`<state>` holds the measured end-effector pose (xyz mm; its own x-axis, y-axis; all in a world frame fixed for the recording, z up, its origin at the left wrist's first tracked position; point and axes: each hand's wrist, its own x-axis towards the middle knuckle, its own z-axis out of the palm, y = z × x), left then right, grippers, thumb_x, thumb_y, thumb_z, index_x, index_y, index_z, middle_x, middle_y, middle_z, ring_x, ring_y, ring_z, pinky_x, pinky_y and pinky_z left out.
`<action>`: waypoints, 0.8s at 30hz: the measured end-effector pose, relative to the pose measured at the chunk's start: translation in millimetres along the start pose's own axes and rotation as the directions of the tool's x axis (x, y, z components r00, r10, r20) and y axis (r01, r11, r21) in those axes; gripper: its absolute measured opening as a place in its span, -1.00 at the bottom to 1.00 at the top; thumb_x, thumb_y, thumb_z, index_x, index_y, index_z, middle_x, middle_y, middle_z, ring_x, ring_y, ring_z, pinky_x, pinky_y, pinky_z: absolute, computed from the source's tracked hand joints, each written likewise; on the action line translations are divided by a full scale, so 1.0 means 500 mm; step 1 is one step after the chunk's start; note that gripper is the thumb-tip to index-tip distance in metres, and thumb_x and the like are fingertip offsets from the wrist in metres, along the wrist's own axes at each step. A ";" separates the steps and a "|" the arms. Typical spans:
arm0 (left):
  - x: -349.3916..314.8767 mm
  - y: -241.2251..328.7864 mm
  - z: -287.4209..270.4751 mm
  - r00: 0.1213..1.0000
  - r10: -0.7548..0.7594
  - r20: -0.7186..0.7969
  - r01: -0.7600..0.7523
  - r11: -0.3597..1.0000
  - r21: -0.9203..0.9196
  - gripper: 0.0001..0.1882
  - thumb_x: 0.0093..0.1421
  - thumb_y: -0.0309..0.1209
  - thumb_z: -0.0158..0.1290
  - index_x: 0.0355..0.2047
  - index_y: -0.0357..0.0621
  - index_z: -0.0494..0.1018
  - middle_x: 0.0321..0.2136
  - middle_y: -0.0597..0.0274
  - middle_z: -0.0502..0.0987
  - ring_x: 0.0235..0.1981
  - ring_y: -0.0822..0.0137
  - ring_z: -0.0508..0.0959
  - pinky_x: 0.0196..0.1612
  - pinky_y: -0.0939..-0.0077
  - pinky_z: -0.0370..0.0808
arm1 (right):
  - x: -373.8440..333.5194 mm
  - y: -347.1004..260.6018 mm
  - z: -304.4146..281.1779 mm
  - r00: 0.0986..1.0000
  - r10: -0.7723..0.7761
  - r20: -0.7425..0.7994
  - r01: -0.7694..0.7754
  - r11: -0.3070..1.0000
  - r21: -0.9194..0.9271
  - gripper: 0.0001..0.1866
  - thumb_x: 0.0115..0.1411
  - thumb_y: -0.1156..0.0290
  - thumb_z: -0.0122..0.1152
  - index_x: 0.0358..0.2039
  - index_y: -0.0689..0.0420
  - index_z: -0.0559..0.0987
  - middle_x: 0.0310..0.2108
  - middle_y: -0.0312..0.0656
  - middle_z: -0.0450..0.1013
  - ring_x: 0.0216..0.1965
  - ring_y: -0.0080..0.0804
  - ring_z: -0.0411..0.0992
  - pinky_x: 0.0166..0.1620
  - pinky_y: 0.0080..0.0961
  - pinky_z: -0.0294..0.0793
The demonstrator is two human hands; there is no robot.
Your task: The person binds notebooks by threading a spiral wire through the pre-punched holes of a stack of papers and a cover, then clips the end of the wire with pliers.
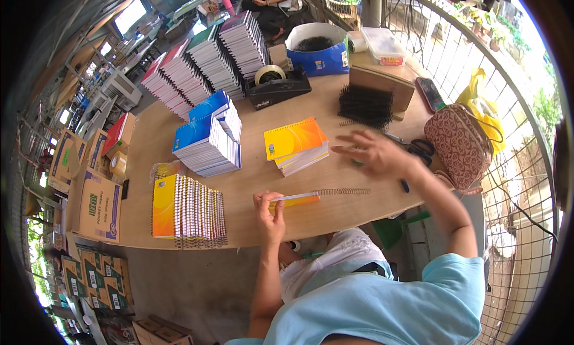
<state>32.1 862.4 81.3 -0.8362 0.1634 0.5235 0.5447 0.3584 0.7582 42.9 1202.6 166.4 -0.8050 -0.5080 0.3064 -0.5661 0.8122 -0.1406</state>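
My left hand (270, 218) grips a thin orange-edged notebook (304, 198) near the table's front edge, seen almost edge-on. Out of its right end sticks a long, thin spiral wire (348, 191), free of any hand. My right hand (375, 155) hovers to the right with its fingers spread, slightly blurred, and nothing shows in it. Just beyond the held notebook is a small stack of yellow-orange notepads (297, 143). A pile of black spiral wires (366, 105) lies beyond my right hand, against a brown board (388, 85).
Bound yellow notebooks (194, 209) stand in a row at left, behind them blue notebooks (206, 143) and tall notebook stacks (206, 61). A tape dispenser (279, 89) and blue-white tub (317, 55) sit at the back. Scissors (421, 149), a phone (429, 94) and patterned bag (459, 145) lie right.
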 end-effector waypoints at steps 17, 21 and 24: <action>0.009 0.032 0.072 0.997 0.018 0.081 -0.006 0.990 -0.141 -0.45 0.02 -0.19 0.43 -0.21 -0.17 0.32 -0.31 0.15 0.32 -0.25 0.15 0.40 -0.14 0.26 0.40 | 0.021 -0.030 0.044 0.925 0.097 0.368 -0.363 0.519 0.774 -0.37 0.15 -0.11 0.34 -0.23 0.34 0.70 0.05 -0.03 0.48 0.05 -0.22 0.43 0.05 -0.28 0.42; 0.009 0.030 0.075 0.993 0.048 0.104 -0.035 0.992 -0.123 -0.43 0.02 -0.25 0.45 -0.20 -0.16 0.27 -0.28 0.27 0.24 -0.24 0.32 0.30 -0.09 0.45 0.34 | 0.019 -0.023 0.048 0.963 -0.111 0.246 -0.219 0.216 0.952 -0.33 0.17 -0.15 0.30 -0.23 0.37 0.69 0.03 -0.01 0.49 -0.01 -0.24 0.46 -0.03 -0.35 0.46; 0.003 0.027 0.080 0.993 0.061 0.098 -0.047 0.990 -0.136 -0.44 0.02 -0.25 0.45 -0.21 -0.16 0.28 -0.29 0.27 0.24 -0.25 0.31 0.30 -0.11 0.45 0.34 | 0.019 -0.027 0.025 0.945 0.069 0.319 -0.321 0.373 0.870 -0.33 0.19 -0.19 0.24 -0.25 0.32 0.71 -0.02 0.00 0.50 -0.04 -0.24 0.48 -0.01 -0.33 0.47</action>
<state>35.4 904.3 76.7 -0.8035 0.2744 0.5282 0.5874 0.2214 0.7784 40.7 1183.2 159.4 -0.8566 -0.5156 -0.0209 -0.1066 0.2165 -0.9704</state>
